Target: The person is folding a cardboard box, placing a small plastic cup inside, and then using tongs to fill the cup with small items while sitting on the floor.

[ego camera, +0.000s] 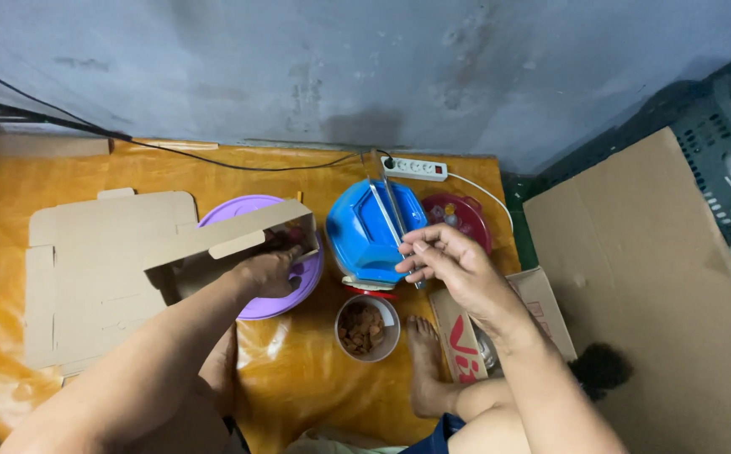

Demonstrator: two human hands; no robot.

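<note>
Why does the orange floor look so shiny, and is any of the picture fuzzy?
In the head view, light bounces off the glossy orange sheet, making pale glare patches; the picture stays fairly sharp, though the right hand is slightly soft and the right-side crate sits in dim shadow.

Bare arms, bare foot (423,361), blue shorts (437,439).

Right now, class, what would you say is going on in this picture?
A person sits on an orange floor mat. The left hand reaches into a small cardboard box above a purple lid. The right hand pinches metal tongs over a blue container. A small bowl of brown pieces sits near the bare foot.
</note>
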